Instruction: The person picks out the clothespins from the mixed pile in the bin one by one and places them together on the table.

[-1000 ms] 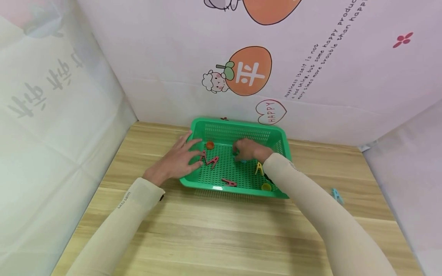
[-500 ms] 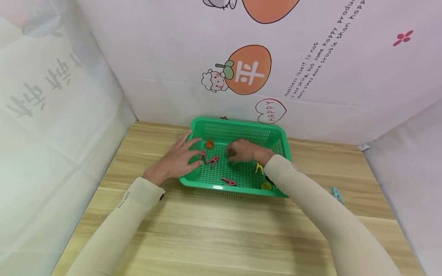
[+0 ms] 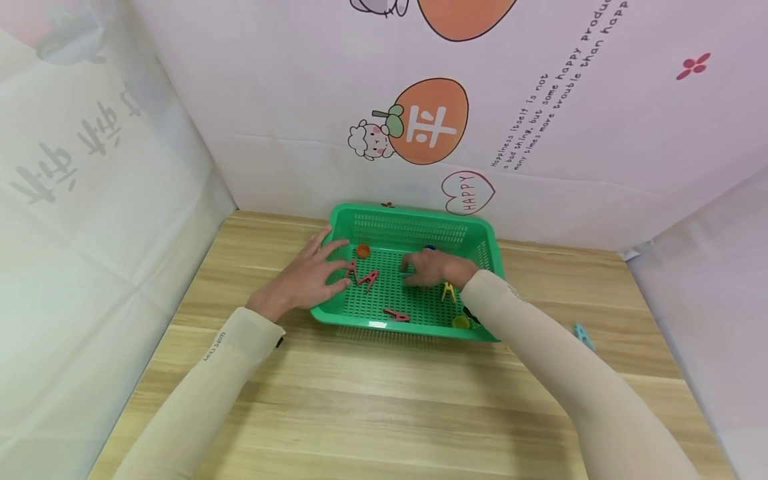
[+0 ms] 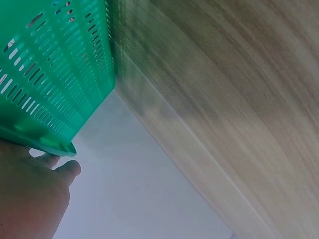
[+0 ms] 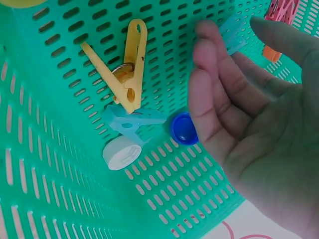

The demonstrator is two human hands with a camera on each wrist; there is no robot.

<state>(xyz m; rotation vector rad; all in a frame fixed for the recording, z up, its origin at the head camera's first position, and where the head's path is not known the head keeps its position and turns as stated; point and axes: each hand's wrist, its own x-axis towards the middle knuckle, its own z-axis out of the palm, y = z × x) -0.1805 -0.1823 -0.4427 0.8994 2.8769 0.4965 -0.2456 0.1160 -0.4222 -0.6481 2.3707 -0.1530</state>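
Observation:
A green plastic basket (image 3: 414, 331) stands on the wooden table near the back wall. My left hand (image 3: 306, 277) rests at its left rim with spread fingers; in the left wrist view that hand (image 4: 30, 189) is right under the rim. Inside the basket, my right hand (image 3: 429, 268) is low over the slotted floor. In the right wrist view its thumb and fingers stand apart, with a light blue clothespin (image 5: 232, 35) partly hidden behind the fingers. A blue bottle cap (image 5: 183, 128) lies beside the hand. Nearby are a yellow clothespin (image 5: 130, 69), another light blue clothespin (image 5: 129, 122) and a white cap (image 5: 121, 152).
Red clothespins (image 3: 369, 280) and an orange cap (image 3: 363, 251) lie in the basket's left half, a yellow cap (image 3: 461, 323) in its front right corner. One light blue clothespin (image 3: 583, 336) lies on the table (image 3: 384, 413) at right. White printed sheeting (image 3: 288, 167) encloses the sides.
My right hand has shifted slightly within the basket; its fingers have spread, and the blue cap now shows behind it. My left hand stays at the rim.

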